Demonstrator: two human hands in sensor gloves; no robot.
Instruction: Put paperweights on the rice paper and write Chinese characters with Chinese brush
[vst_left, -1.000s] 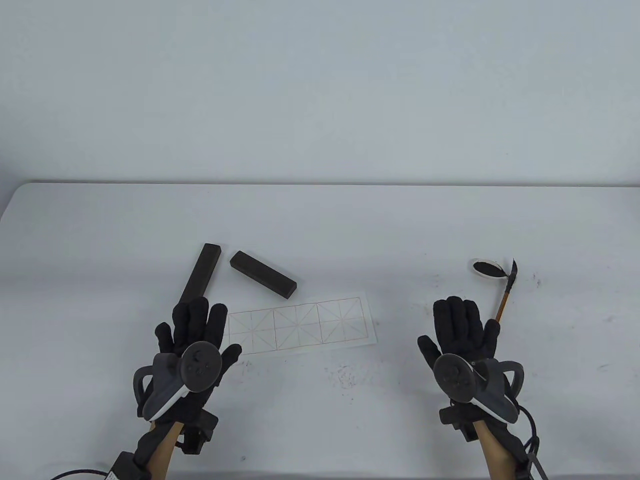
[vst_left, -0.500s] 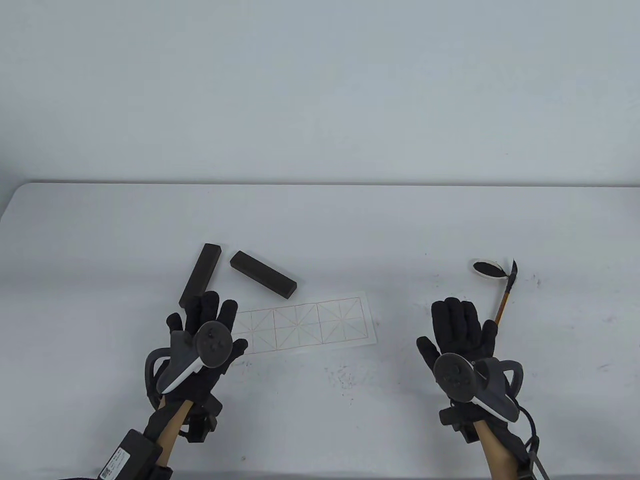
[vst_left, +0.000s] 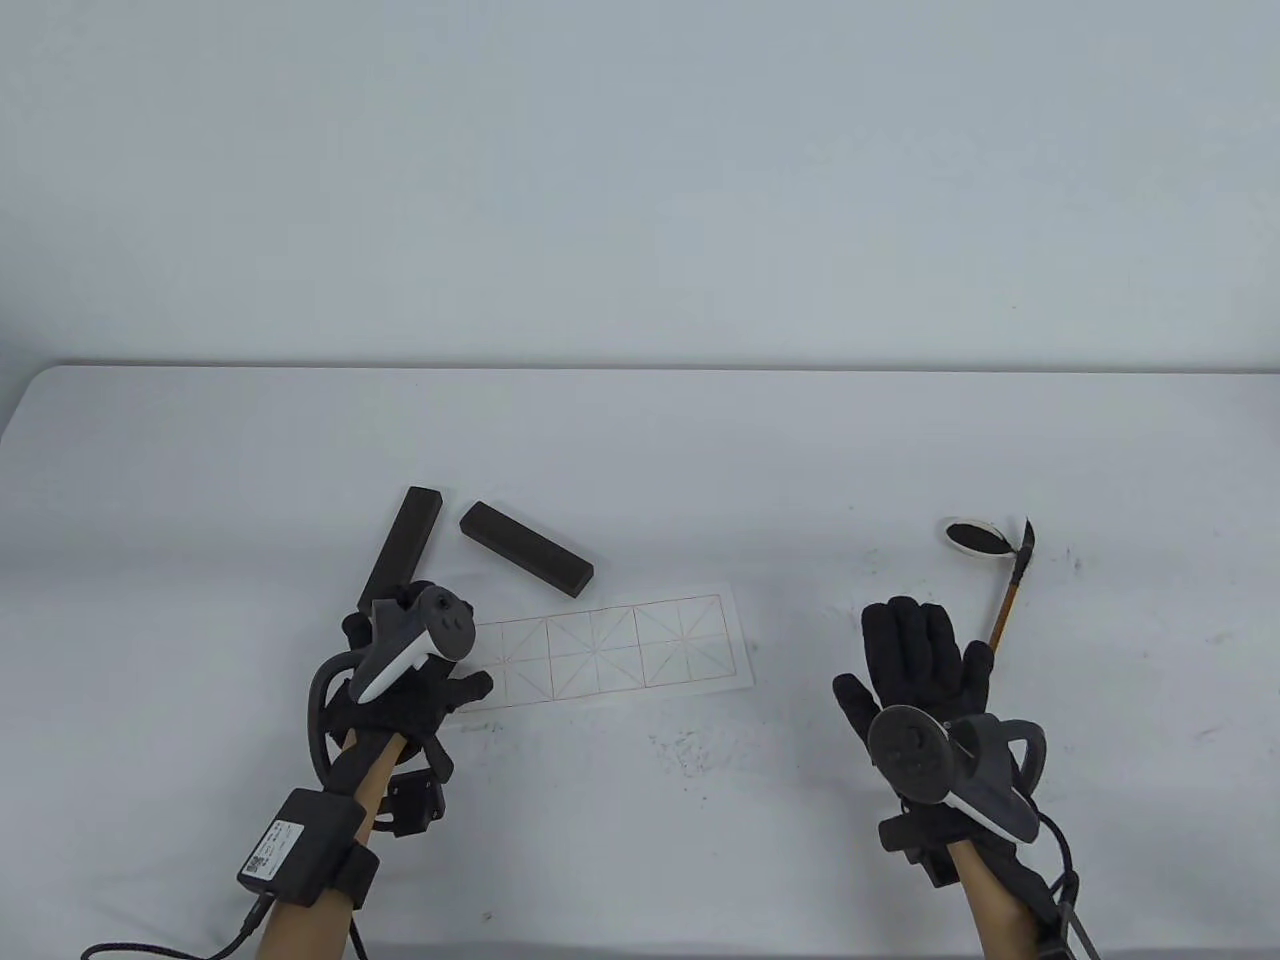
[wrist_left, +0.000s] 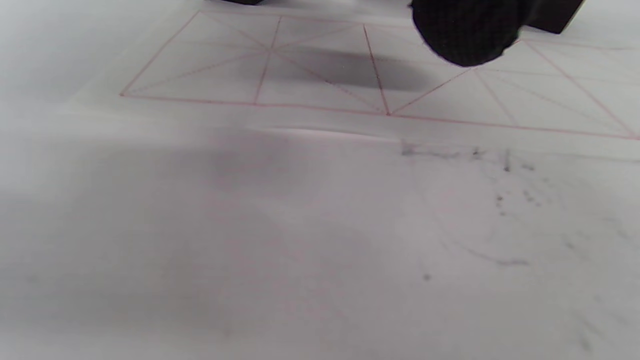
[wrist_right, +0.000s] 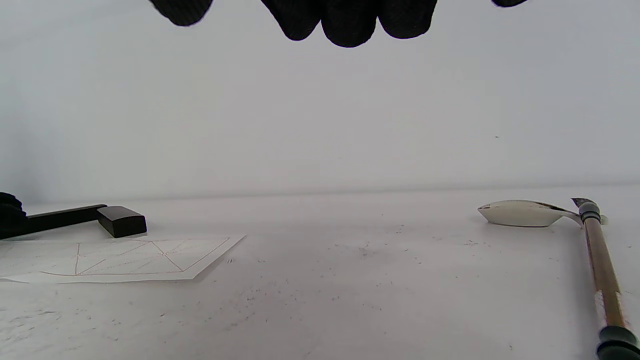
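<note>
Two dark bar paperweights lie at the left: a long one (vst_left: 405, 535) and a slanted one (vst_left: 527, 549) (wrist_right: 121, 221). In front of them sits the red-gridded rice paper (vst_left: 620, 645) (wrist_left: 320, 65) (wrist_right: 125, 257), with nothing on it. My left hand (vst_left: 410, 690) tips forward over the long bar's near end and the paper's left edge. Its thumb is spread and its fingers are hidden behind the tracker. One fingertip (wrist_left: 465, 35) hovers over the grid. My right hand (vst_left: 915, 650) hovers flat and holds nothing. Just right of it, the brush (vst_left: 1010, 595) (wrist_right: 602, 270) lies with its tip at the ink dish (vst_left: 972, 536) (wrist_right: 522, 213).
The white table (vst_left: 640, 450) carries faint ink specks (vst_left: 690, 755) between the hands. A cabled box is strapped to each forearm. A plain pale wall stands behind the table's far edge.
My left hand has moved forward and right, and has tipped down over the near end of the long paperweight. The right hand, the paper and the brush have stayed put.
</note>
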